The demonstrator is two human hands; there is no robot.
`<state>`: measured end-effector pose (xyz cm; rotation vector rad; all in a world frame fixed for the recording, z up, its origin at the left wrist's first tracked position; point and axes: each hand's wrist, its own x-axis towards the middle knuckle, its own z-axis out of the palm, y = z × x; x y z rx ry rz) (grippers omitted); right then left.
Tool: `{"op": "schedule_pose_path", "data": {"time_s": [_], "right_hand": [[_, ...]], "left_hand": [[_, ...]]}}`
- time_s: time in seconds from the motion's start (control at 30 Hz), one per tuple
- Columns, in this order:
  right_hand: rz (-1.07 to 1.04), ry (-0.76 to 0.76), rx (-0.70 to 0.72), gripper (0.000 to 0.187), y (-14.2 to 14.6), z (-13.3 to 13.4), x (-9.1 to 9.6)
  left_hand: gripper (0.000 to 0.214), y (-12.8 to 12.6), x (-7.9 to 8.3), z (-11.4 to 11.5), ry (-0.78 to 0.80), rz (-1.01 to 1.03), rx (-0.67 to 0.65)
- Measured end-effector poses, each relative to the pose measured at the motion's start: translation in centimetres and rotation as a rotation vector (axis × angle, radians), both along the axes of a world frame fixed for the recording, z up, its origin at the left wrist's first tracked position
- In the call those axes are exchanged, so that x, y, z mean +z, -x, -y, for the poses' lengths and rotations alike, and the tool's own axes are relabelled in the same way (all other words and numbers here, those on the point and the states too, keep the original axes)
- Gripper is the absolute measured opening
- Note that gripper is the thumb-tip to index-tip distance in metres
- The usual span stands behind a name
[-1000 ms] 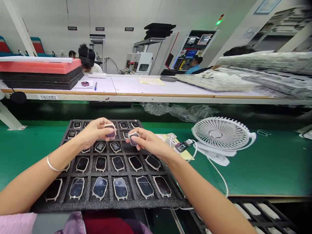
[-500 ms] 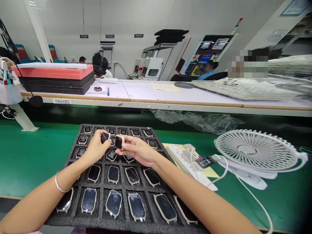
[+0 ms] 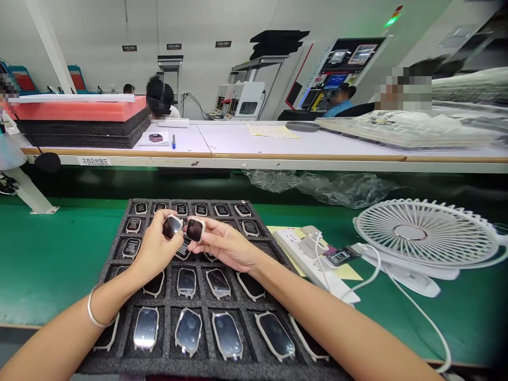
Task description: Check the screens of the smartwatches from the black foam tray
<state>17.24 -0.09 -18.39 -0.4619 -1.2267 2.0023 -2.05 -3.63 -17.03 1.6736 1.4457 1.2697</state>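
My left hand is closed on a smartwatch body with a dark, shiny screen and no strap. Another smartwatch body, its screen dark too, is pinched in my right hand. Both are held side by side above the black foam tray. Strapless watch bodies lie in the tray's square pockets. Those in the near rows, such as one watch, have blank screens, while those at the back, such as one watch, show white lines. My hands hide some middle pockets.
Right of the tray lie a white power strip with cables and a small dark device. A white fan stands farther right. Behind runs a raised shelf with foam sheets; crumpled clear plastic hangs below. Several people are beyond.
The watch in my left hand has turned so its screen shows more toward me. The right hand's watch has barely moved. The whole view has shifted slightly.
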Motion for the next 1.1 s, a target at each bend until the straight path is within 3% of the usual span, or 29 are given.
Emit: {"op": "schedule_pose_path", "data": {"time_s": [1.1], "right_hand": [[-0.029, -0.031, 0.056, 0.050, -0.05, 0.65, 0.73]], "left_hand": [[0.030, -0.73, -0.02, 0.31, -0.016, 0.023, -0.039]]}}
